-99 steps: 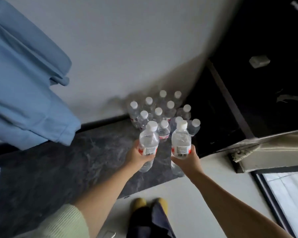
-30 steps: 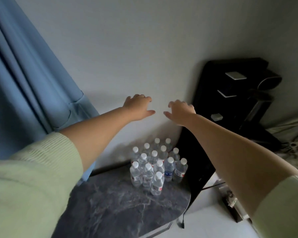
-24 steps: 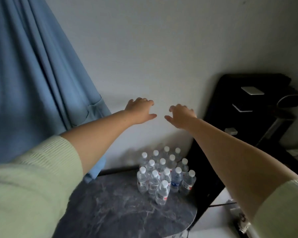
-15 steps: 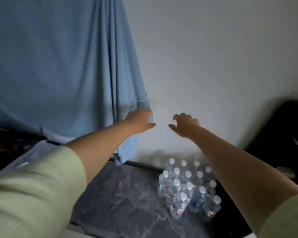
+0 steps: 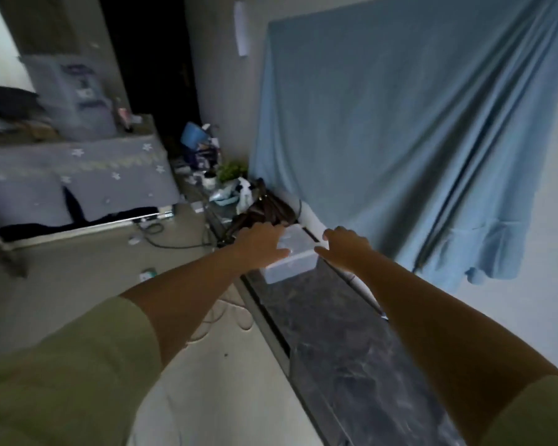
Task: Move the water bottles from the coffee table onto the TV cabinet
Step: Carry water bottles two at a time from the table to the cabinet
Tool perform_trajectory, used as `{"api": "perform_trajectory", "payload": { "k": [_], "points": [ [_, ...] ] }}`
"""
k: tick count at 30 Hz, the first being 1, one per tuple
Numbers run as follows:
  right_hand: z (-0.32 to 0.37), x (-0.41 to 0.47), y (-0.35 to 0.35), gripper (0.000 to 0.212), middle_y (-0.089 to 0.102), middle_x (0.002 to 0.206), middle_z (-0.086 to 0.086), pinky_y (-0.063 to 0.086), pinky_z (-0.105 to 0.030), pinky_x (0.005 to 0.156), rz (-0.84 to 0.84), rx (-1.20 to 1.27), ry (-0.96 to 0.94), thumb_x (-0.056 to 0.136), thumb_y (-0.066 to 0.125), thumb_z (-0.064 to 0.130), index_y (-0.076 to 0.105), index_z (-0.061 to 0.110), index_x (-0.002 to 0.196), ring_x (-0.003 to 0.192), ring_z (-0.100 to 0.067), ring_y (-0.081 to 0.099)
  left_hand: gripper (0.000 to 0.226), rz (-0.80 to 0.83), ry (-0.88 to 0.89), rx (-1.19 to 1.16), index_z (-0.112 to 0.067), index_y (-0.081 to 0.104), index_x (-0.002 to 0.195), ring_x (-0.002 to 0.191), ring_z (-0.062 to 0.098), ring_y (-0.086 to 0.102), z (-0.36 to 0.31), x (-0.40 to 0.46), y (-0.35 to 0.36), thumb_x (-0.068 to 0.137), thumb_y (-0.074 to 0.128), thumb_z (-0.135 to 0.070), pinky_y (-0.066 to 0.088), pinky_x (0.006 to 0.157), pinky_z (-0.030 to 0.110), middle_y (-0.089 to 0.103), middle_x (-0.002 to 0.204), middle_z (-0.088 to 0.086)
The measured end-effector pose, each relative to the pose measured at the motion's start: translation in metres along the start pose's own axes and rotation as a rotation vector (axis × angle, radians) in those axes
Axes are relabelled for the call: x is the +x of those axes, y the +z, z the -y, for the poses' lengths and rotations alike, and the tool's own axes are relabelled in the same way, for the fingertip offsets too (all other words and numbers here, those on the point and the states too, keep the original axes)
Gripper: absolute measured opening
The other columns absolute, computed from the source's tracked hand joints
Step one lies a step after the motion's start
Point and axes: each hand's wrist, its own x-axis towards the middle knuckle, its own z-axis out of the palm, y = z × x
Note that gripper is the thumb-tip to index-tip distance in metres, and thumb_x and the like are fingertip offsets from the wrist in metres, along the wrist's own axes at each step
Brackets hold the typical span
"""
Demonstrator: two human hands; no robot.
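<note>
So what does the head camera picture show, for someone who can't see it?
Two empty hands, left and right, reach forward over a dark marbled cabinet top, near a clear plastic box. A big blue cloth hangs behind.

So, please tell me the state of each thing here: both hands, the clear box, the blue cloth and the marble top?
Left hand: open, holds nothing.
Right hand: open, holds nothing.
Clear box: lid on, resting on the marble top.
Blue cloth: hanging in folds against the wall.
Marble top: no bottles in view.
</note>
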Motion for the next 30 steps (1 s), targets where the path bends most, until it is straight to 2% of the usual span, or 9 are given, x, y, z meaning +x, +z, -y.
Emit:
{"api": "perform_trajectory", "payload": {
  "k": [4, 7, 10, 15, 18, 23, 30],
  "points": [
    [0.114, 0.015, 0.014, 0.049, 0.052, 0.135, -0.014, 0.040, -0.041, 0.102, 0.024, -0.019, -0.217, 0.095, 0.044, 0.048, 0.051, 0.015, 0.131, 0.124, -0.031, 0.050, 0.045, -0.029, -0.233, -0.042, -0.016, 0.053, 0.127, 0.122, 0.030, 0.051, 0.087, -0.069, -0.015, 0.090, 0.057, -0.040, 0.043, 0.098, 0.039, 0.054, 0.130, 0.011],
    [0.200, 0.012, 0.027, 0.049, 0.055, 0.128, -0.019, 0.045, -0.043, 0.099, 0.081, -0.008, -0.335, 0.095, 0.044, 0.047, 0.055, 0.010, 0.125, 0.120, -0.036, 0.054, 0.054, -0.034, -0.368, -0.021, -0.020, 0.043, 0.138, 0.131, 0.027, 0.042, 0.149, -0.129, -0.017, 0.092, 0.053, -0.045, 0.035, 0.106, 0.039, 0.046, 0.139, 0.009],
    [0.287, -0.002, 0.043, 0.049, 0.054, 0.133, -0.017, 0.043, -0.043, 0.102, 0.131, -0.055, -0.448, 0.095, 0.044, 0.046, 0.054, 0.010, 0.127, 0.124, -0.034, 0.050, 0.059, -0.027, -0.484, 0.012, -0.022, 0.037, 0.143, 0.135, 0.025, 0.037, 0.209, -0.197, -0.017, 0.093, 0.050, -0.049, 0.030, 0.110, 0.038, 0.041, 0.145, 0.007],
    [0.438, -0.042, 0.072, 0.048, 0.053, 0.132, -0.013, 0.042, -0.043, 0.102, 0.173, -0.070, -0.626, 0.095, 0.043, 0.046, 0.050, 0.014, 0.130, 0.122, -0.031, 0.051, 0.059, 0.009, -0.681, 0.052, -0.022, 0.035, 0.144, 0.134, 0.026, 0.037, 0.306, -0.312, -0.029, 0.094, 0.048, -0.050, 0.030, 0.108, 0.039, 0.042, 0.143, 0.007],
    [0.515, -0.065, 0.077, 0.049, 0.049, 0.135, -0.011, 0.041, -0.044, 0.102, 0.192, -0.095, -0.703, 0.097, 0.041, 0.047, 0.046, 0.016, 0.135, 0.125, -0.030, 0.048, 0.058, -0.005, -0.780, 0.050, -0.020, 0.037, 0.142, 0.131, 0.028, 0.041, 0.347, -0.374, -0.042, 0.094, 0.049, -0.050, 0.037, 0.106, 0.040, 0.045, 0.140, 0.009],
    [0.611, -0.097, 0.082, 0.051, 0.049, 0.135, -0.012, 0.041, -0.041, 0.098, 0.199, -0.116, -0.857, 0.098, 0.040, 0.048, 0.043, 0.016, 0.137, 0.124, -0.030, 0.049, 0.046, -0.087, -0.950, 0.018, -0.021, 0.051, 0.128, 0.120, 0.026, 0.052, 0.395, -0.454, -0.058, 0.091, 0.053, -0.048, 0.045, 0.093, 0.037, 0.054, 0.129, 0.006],
    [0.711, -0.102, 0.098, 0.052, 0.050, 0.134, -0.011, 0.042, -0.042, 0.098, 0.232, -0.146, -0.997, 0.097, 0.040, 0.050, 0.045, 0.016, 0.137, 0.123, -0.031, 0.050, 0.048, -0.113, -1.140, -0.018, -0.022, 0.051, 0.132, 0.124, 0.026, 0.049, 0.460, -0.500, -0.059, 0.091, 0.054, -0.046, 0.045, 0.099, 0.040, 0.053, 0.134, 0.006]
  ]
}}
